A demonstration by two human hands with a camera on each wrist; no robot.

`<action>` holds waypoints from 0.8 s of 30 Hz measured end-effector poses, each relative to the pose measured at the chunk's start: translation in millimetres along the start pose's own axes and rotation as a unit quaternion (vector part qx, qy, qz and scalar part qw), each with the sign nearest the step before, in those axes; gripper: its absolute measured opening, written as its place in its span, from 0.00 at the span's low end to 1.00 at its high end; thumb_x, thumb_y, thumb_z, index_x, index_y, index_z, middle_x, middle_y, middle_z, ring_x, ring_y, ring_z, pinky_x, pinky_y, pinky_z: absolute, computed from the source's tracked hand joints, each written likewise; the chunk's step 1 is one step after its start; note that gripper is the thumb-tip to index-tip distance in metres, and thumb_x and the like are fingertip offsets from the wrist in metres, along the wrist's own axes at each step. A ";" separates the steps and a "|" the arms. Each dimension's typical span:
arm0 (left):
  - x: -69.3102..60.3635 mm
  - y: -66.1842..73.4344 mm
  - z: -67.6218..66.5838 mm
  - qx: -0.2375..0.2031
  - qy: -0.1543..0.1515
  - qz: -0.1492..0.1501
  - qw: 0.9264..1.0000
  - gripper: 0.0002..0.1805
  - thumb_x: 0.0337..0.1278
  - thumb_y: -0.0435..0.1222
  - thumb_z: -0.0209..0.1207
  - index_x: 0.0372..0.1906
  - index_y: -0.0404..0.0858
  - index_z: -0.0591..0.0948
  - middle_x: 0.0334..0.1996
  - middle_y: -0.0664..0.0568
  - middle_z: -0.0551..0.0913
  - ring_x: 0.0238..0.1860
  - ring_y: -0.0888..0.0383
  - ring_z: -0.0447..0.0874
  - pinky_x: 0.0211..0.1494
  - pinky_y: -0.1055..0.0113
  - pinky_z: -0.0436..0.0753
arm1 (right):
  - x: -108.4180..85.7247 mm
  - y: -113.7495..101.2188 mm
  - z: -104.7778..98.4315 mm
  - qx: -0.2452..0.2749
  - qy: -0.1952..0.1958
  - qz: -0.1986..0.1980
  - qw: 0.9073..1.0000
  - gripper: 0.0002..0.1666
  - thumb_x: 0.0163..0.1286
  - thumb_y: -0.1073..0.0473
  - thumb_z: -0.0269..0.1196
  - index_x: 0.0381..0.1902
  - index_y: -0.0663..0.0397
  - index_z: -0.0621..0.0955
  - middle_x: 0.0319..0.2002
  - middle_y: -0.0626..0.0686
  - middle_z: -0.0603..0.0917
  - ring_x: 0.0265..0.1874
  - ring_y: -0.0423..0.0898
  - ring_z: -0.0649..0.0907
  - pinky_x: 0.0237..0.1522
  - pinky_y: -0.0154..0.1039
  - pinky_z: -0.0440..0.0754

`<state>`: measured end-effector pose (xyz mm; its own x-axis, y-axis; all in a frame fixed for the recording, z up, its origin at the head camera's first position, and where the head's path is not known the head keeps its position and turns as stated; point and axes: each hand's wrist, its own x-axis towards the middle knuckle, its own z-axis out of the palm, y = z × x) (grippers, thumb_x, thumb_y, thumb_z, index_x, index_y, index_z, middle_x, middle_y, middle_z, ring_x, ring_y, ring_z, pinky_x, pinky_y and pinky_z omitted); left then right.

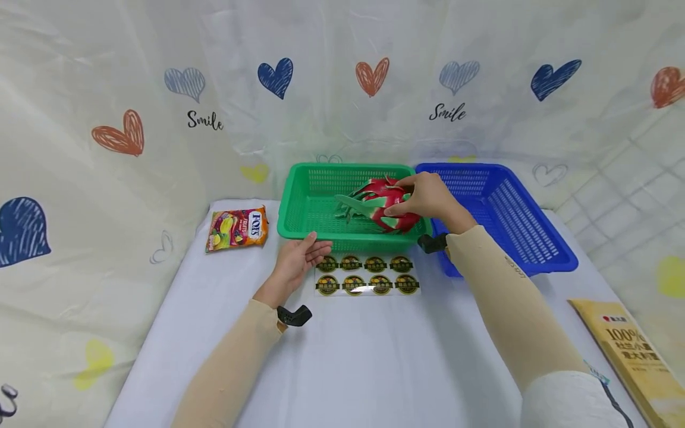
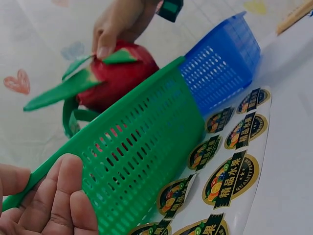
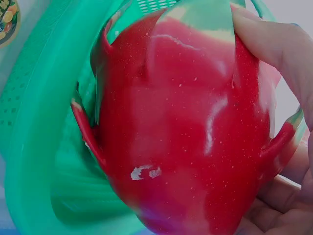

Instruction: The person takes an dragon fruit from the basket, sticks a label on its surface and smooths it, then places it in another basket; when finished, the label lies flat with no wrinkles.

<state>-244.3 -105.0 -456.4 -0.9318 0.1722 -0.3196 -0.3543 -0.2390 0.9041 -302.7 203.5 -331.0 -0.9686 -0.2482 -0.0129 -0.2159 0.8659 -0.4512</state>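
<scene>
A red dragon fruit [image 1: 401,222] with long green scales is in the right part of the green basket [image 1: 364,238]. My right hand [image 1: 430,196] grips it from above and the right, thumb on one side and fingers on the other. Close up in the right wrist view, the red skin [image 3: 181,122] has a small pale scuff. At the basket's front left corner, my left hand [image 1: 293,261] holds the rim, its thumb over the top and its fingers against the outer wall, as the left wrist view shows. The fruit's underside is hidden by the basket wall.
A blue basket [image 1: 556,249] stands to the right of the green one. In front lies a sheet of round stickers [image 1: 367,276]. An orange candy bag [image 1: 238,229] is at the left, and a yellow package [image 1: 626,356] at the right edge. A patterned curtain [image 1: 321,119] hangs behind.
</scene>
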 end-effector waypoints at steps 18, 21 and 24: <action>0.3 3.4 -2.4 0.004 -0.015 -0.003 1.000 0.28 0.83 0.47 0.49 0.69 0.28 0.73 0.37 0.61 0.92 0.41 0.68 0.90 0.59 0.66 0.83 | -98.4 1.4 -8.7 0.016 0.066 -0.042 0.997 0.42 0.54 0.44 0.82 0.63 0.59 0.83 0.53 0.60 0.88 0.47 0.53 0.84 0.41 0.44 0.86; -0.4 3.6 -2.5 0.005 -0.014 -0.006 1.000 0.29 0.83 0.47 0.49 0.71 0.29 0.72 0.40 0.59 0.93 0.42 0.68 0.90 0.61 0.64 0.82 | -118.2 2.0 4.0 0.014 0.069 -0.058 0.996 0.42 0.52 0.45 0.83 0.61 0.59 0.84 0.52 0.59 0.89 0.46 0.52 0.84 0.43 0.45 0.85; -0.7 3.5 -1.4 0.005 -0.012 -0.007 1.000 0.29 0.82 0.48 0.49 0.71 0.29 0.71 0.44 0.56 0.93 0.42 0.67 0.90 0.63 0.62 0.82 | -136.6 2.8 20.4 0.013 0.063 -0.069 0.995 0.42 0.50 0.45 0.84 0.60 0.58 0.85 0.50 0.57 0.89 0.45 0.51 0.84 0.43 0.45 0.85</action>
<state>-245.0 -107.3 -453.5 -0.9244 0.1986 -0.3258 -0.3666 -0.2263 0.9024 -168.5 231.0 -348.7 -0.9378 -0.3065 0.1632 -0.3471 0.8148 -0.4644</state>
